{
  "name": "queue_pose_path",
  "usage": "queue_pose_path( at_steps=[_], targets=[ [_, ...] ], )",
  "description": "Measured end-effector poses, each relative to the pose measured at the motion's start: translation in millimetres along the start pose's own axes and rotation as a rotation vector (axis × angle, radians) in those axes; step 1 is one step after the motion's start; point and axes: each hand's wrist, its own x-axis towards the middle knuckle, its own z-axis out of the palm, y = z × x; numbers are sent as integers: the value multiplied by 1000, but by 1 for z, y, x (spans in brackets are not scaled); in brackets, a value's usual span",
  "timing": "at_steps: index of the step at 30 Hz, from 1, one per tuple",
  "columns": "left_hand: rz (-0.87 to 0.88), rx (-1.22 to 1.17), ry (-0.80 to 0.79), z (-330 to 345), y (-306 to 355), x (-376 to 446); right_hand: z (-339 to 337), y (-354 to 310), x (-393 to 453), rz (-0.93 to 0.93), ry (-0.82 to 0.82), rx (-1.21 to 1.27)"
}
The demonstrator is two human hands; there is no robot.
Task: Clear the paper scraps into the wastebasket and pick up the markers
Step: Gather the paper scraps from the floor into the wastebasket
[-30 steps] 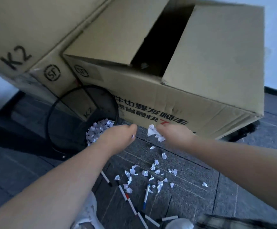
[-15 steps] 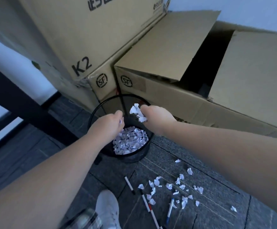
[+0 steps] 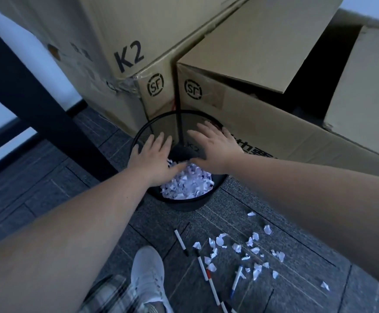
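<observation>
A black mesh wastebasket (image 3: 185,203) stands on the floor against the cardboard boxes, with a heap of white paper scraps (image 3: 187,185) inside. My left hand (image 3: 154,155) and my right hand (image 3: 213,146) hover over its mouth, fingers spread and straight, holding nothing. Several loose paper scraps (image 3: 244,250) lie on the dark floor to the lower right. Among them lie white markers: one with a black cap (image 3: 181,242), one with a red band (image 3: 207,275) and one with a blue tip (image 3: 236,281).
Two large cardboard boxes stand behind the basket: a closed one marked K2 (image 3: 120,41) and an open one (image 3: 263,71) to the right. A dark table leg (image 3: 39,105) slants at the left. My white shoe (image 3: 149,276) rests near the markers.
Both hands moved over the basket and spread open. The wad of scraps that my right hand held is gone from it.
</observation>
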Motion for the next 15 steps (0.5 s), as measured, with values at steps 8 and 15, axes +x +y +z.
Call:
queue_pose_path(
  at_steps=[8, 15],
  targets=[
    [42, 23, -29, -29, 12, -37, -34, -11, -41, 35, 4, -123],
    [108, -12, 78, -71, 37, -72, -73, -19, -101, 131, 68, -129]
  ],
)
